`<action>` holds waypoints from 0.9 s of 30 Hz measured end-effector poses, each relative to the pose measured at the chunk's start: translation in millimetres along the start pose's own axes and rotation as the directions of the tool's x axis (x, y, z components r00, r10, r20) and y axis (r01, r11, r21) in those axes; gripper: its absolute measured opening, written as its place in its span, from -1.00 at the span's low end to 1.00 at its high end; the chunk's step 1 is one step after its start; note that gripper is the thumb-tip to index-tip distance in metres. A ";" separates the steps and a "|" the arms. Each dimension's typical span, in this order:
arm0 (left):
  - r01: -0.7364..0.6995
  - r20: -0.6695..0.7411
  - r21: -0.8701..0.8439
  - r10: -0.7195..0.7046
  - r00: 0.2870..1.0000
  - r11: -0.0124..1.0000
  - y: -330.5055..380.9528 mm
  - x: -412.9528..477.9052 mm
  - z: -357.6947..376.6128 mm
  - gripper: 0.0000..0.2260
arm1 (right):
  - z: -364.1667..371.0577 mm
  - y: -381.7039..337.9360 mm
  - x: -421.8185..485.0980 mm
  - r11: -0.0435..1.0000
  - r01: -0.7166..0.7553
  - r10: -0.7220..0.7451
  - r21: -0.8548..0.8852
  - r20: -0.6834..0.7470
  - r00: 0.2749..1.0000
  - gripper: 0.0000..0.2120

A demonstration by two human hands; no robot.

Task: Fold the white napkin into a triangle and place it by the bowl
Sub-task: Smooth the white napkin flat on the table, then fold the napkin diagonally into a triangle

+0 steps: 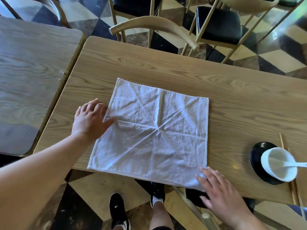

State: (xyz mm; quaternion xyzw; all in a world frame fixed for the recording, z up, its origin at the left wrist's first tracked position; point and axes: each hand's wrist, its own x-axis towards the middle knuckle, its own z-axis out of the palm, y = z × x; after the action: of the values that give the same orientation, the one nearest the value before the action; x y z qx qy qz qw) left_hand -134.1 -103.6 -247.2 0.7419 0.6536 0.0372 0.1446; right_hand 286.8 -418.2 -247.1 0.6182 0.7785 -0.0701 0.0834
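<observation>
A wood-grain bench [166,67] stands on a black-and-cream checkered floor [274,55], with black-cushioned chairs [219,24] pushed in along its far side and a second bench [29,63] to the left. The white napkin [152,130] lies unfolded and flat on the bench, creased in lines that meet at its middle, its near edge hanging slightly past the bench edge. The left hand [90,120] rests on the napkin's left edge, fingers spread and pressing down flat. The right hand [217,191] lies at the napkin's near right corner, fingers apart, fingertips touching the cloth. To the right, well apart from the napkin, a white bowl [279,165] with a white spoon [294,164] sits on a black saucer [257,155], beside chopsticks [282,143].
</observation>
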 end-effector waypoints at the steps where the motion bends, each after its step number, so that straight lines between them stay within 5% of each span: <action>1: 0.017 0.000 -0.008 -0.017 1.000 1.000 -1.2 2.9 -0.2 -0.36 | 1.1 0.8 -1.3 1.000 0.009 -0.009 0.003 -0.012 1.000 -0.48; 12: 0.054 -0.038 -0.087 -0.058 0.998 0.995 -14.8 8.0 12.3 -0.21 | -27.3 0.7 47.6 0.976 0.028 -0.008 0.216 -0.092 0.996 -0.79; 17: 0.055 -0.054 -0.077 -0.059 0.997 0.996 -19.1 12.1 16.2 -0.21 | -51.8 -24.1 124.6 0.915 0.011 0.064 0.404 -0.170 0.983 -0.81; 27: 0.029 -0.080 -0.043 -0.032 0.996 0.999 -25.8 16.8 24.2 -0.28 | -93.8 -74.7 325.5 0.856 0.124 -0.003 0.502 -0.235 0.972 -0.95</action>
State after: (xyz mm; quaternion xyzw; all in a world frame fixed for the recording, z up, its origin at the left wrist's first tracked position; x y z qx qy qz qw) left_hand -150.5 -88.5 -279.4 0.7265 0.6694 0.0789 0.1341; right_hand 137.7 -105.6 -225.5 0.5958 0.7559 -0.2070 -0.1755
